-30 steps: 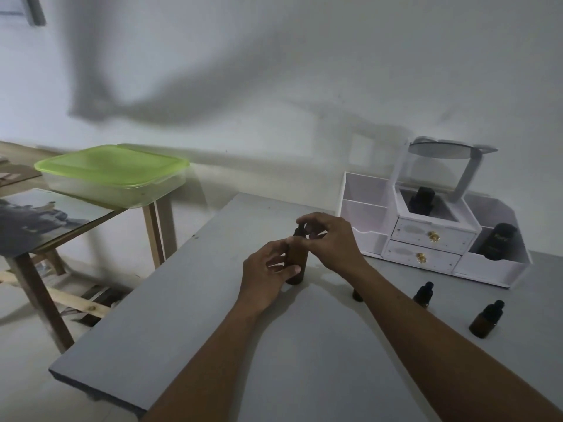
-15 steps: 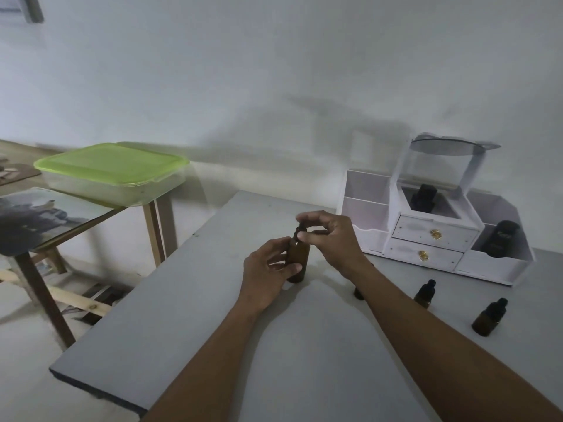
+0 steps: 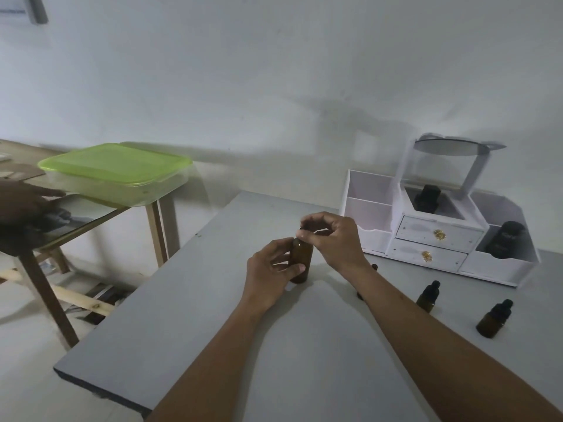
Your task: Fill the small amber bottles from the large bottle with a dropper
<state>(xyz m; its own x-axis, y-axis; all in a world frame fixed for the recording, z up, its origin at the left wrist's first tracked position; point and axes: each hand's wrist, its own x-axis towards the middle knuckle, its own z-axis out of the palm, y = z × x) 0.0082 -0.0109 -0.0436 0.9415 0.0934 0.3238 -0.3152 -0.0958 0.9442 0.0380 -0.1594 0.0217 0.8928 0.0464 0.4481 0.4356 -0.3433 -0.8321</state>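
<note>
The large amber bottle [image 3: 303,263] stands upright on the grey table [image 3: 189,324]. My left hand [image 3: 268,275] wraps around its body from the left. My right hand [image 3: 332,239] pinches the dark cap at the bottle's top, hiding most of it. Two small amber bottles with black dropper caps stand to the right: one [image 3: 428,296] just beyond my right forearm, another [image 3: 493,319] further right. A third small bottle [image 3: 374,267] peeks out behind my right wrist.
A white organiser [image 3: 438,236] with two drawers, a tilted mirror and dark bottles in its compartments stands at the back right. A green-lidded plastic box [image 3: 118,172] rests on a wooden side table at left, where another person's hand [image 3: 21,202] lies.
My right hand has lifted slightly at the cap, fingers turned. Another person's hand has come into view at the far left. The bottle stays in place.
</note>
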